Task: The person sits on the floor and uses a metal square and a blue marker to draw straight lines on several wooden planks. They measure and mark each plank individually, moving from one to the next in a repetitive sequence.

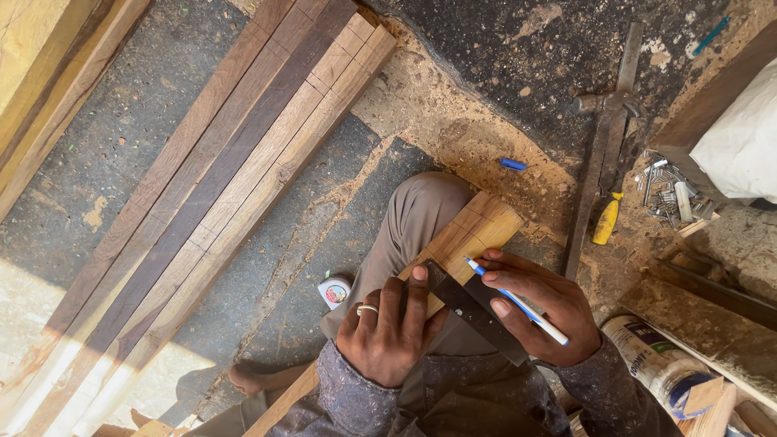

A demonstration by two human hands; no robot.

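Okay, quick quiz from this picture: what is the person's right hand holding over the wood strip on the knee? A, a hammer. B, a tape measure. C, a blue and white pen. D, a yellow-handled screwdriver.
C: the right hand grips a blue and white pen with its tip on the wood strip, beside the dark square that the left hand presses down.

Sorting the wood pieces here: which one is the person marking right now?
The short wood strip lying across the person's knee, not the long strips laid together on the floor. The left hand presses a dark square on it; the right hand holds a blue-tipped pen.
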